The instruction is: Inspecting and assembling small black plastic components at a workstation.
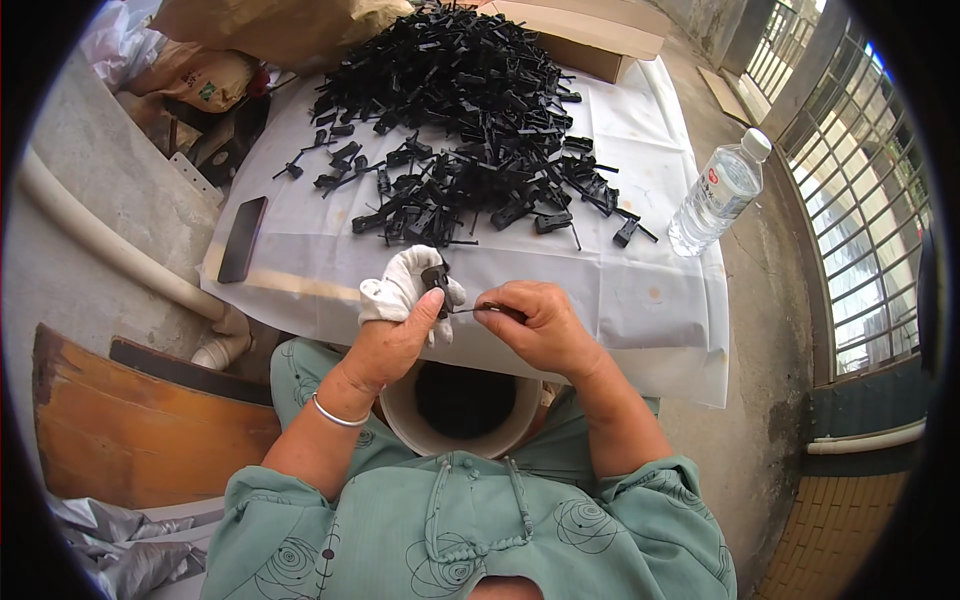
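Observation:
My left hand (400, 315) wears a white glove that leaves the thumb bare. Its fingers and thumb pinch a small black plastic part (436, 280) over the near edge of the table. In my right hand (548, 325), which is bare, is a small tool with a dark handle (506, 311). The tool's thin shaft points left and reaches the lower side of the part; whether its tip touches is too small to tell. Beyond my hands lies a large heap of similar black plastic parts (460, 90), many with thin stems. Several stray parts lie around its near side.
A white sheet covers the table (620, 290). A dark phone (243, 240) lies at its left, a clear water bottle (718, 190) stands at its right edge. Between my knees sits a white bucket (402, 418) with a dark inside. Cardboard (590, 30) is at the back.

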`<state>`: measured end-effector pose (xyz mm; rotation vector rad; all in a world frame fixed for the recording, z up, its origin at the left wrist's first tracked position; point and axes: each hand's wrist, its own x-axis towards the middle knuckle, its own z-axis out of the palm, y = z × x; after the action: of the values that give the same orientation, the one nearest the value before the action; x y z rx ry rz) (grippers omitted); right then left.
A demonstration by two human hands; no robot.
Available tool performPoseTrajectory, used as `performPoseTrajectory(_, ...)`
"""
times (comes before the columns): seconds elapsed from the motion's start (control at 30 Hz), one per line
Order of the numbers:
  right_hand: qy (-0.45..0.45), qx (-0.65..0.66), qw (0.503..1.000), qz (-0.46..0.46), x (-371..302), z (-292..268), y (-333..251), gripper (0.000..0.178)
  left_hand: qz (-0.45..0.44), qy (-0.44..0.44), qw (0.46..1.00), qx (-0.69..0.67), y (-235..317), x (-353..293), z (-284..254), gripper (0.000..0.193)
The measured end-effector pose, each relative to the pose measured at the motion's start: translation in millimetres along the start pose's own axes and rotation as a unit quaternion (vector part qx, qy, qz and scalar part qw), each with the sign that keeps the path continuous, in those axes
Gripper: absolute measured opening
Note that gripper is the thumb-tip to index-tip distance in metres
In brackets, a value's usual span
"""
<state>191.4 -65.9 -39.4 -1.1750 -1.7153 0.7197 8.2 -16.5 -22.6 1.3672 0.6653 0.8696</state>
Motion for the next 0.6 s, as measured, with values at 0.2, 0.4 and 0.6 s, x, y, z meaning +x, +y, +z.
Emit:
performPoseTrajectory(0.2,0.066,0.079,0.995,0.004,6,9,-10,0.01,-0.083,-0.081,0.993,0.039,9,-7,6,0.032)
performPoseTrajectory(0.4,0.011,0.112,0.992,0.059,10,9,-14,0.016,-0.07,-0.088,0.992,0.054,10,-9,4,0.025)
performPoseTrajectory(0.6,-0.041,0.036,0.998,-0.008,16,16,-16,0.023,-0.043,-0.045,0.987,0.148,8,-9,1,0.018)
